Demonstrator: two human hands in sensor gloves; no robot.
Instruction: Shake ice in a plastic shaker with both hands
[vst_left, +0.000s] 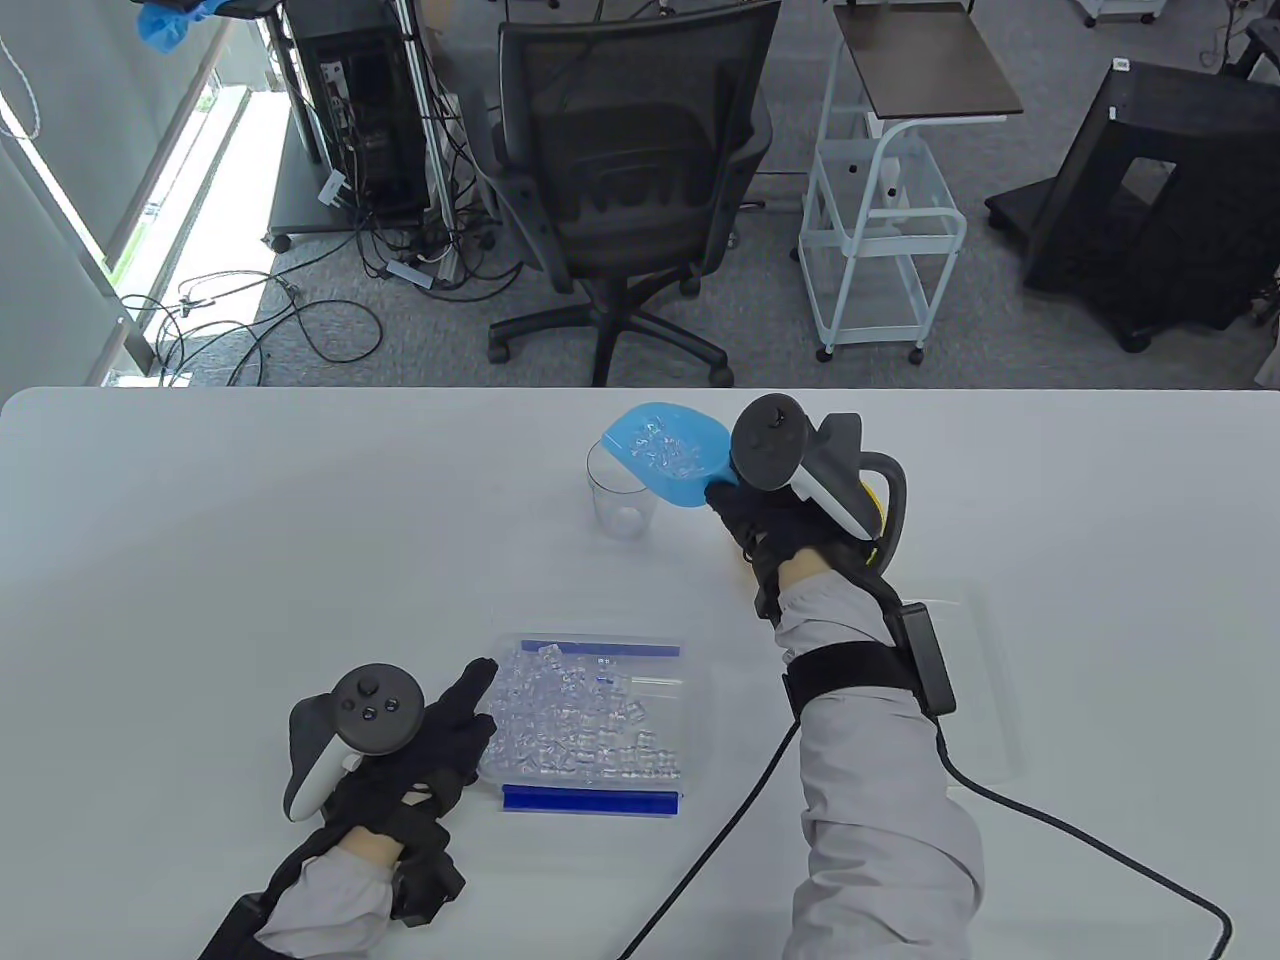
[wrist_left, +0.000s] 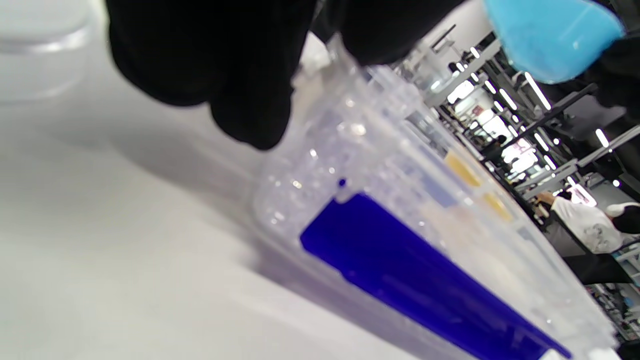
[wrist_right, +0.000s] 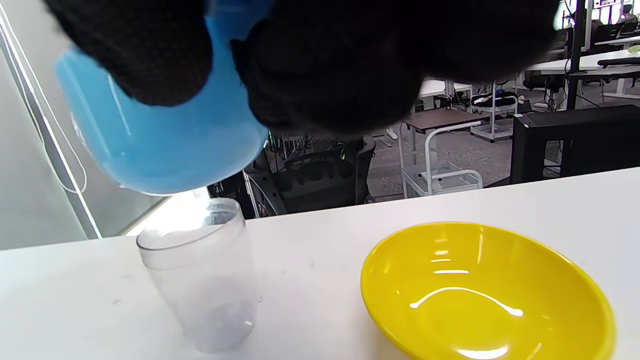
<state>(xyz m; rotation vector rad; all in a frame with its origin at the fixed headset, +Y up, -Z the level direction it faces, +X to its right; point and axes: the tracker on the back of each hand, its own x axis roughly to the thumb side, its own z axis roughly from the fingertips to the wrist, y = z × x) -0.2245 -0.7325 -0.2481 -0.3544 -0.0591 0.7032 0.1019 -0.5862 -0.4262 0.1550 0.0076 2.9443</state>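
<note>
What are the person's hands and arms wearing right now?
Both hands wear black sensor gloves, left hand, right hand, each with a black-and-white tracker strapped on its back. The sleeves are light grey. A black strap, box and black cable sit on the right forearm.

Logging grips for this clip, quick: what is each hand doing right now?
Left hand: open, fingers resting on the ice container.
Right hand: grips the blue scoop of ice above the clear cup.
</note>
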